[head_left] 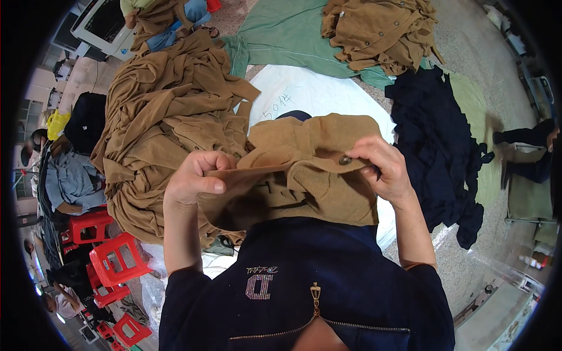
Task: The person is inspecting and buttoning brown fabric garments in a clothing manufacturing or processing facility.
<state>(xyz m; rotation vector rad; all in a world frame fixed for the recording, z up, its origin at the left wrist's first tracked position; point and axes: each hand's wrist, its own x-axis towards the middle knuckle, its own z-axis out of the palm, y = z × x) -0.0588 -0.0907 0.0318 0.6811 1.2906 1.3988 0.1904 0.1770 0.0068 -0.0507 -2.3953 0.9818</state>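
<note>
Both my hands hold up a tan-brown garment point(339, 131) in front of my chest. My left hand point(199, 178) pinches its edge, thumb on top and fingers curled under the cloth. At the other end, my right hand point(383, 167) grips the edge close to a dark round button point(344, 159). Between the hands the cloth sags and folds, and dark marks show on its inner side. Which part of the garment this is, I cannot tell. A large heap of similar brown garments point(170, 111) lies to the left, right beside my left hand.
Beneath lies a white sheet point(316, 88) with handwriting, bordered by a green cloth point(281, 35). Another brown garment pile point(380, 32) sits far right, a dark navy pile point(436, 140) nearer. Red plastic stools point(120, 257) stand at left. Other people appear at the far left and right edge.
</note>
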